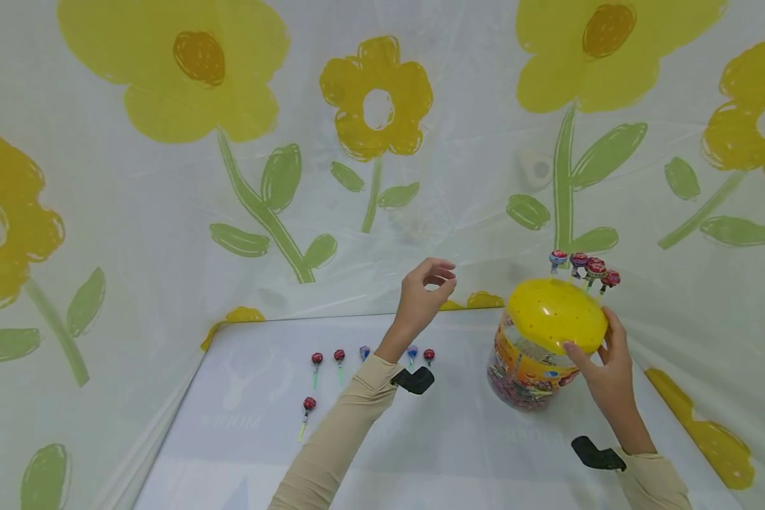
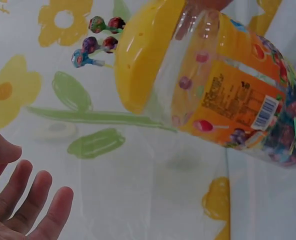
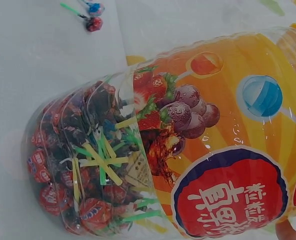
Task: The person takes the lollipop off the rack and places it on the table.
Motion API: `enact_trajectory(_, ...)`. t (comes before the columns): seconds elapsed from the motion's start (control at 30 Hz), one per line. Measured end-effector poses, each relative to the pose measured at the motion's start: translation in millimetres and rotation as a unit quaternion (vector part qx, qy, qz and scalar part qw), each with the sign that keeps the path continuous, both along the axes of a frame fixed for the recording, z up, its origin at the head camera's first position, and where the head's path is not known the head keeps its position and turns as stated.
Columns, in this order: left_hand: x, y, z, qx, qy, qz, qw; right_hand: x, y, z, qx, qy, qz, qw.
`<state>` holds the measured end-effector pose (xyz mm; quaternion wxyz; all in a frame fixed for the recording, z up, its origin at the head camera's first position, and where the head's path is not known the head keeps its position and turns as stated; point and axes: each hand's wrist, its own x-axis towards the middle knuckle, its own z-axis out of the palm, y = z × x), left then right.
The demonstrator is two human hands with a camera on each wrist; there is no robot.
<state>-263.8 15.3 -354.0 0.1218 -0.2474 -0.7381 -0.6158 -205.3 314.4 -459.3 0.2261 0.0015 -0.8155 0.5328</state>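
My right hand [image 1: 612, 379] grips a clear plastic candy jar [image 1: 529, 354] at its yellow domed lid [image 1: 551, 312], thumb on the near side of the rim. Several wrapped lollipops [image 1: 596, 268] stick up from the far right part of the lid, which has small holes. My left hand [image 1: 421, 297] hangs in the air left of the jar, fingers loosely curved and holding nothing; the left wrist view shows a gap between its thumb and fingers [image 2: 50, 207]. Through the jar wall, the right wrist view shows many lollipops [image 3: 88, 175] heaped at the bottom.
On the white table [image 1: 248, 425] left of the jar lies a row of lollipops [image 1: 316, 359], partly hidden behind my left forearm. Another lollipop [image 1: 309, 404] lies nearer to me. A flower-printed sheet [image 1: 166, 212] hangs behind the table.
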Motion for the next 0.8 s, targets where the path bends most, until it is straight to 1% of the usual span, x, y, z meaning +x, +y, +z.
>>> enact_trajectory(0.2,-5.0,27,1.3,0.018,0.0,-0.011,0.9998,0.7,-1,1.7,-0.002,-0.008,0.007,1.0)
enact_trajectory(0.33,-19.6,51,-8.9,0.027,0.009,-0.025,0.9993,0.6,3,0.2,-0.001,-0.009,-0.001,1.0)
enact_trajectory(0.43,-32.7,70,-17.1,0.019,0.017,-0.036,0.999,-0.5,5,-0.9,0.001,-0.004,-0.004,1.0)
enact_trajectory(0.5,-36.8,80,-17.8,0.01,0.017,-0.042,0.9989,-1.7,6,-0.6,0.0,-0.002,-0.004,1.0)
enact_trajectory(0.6,-40.3,94,-17.7,-0.005,0.004,-0.053,0.9986,-2.6,6,-0.7,-0.001,-0.001,0.0,1.0)
enact_trajectory(0.8,-41.2,120,-19.7,-0.015,-0.02,-0.073,0.997,-0.9,4,-1.4,-0.003,-0.009,0.003,1.0)
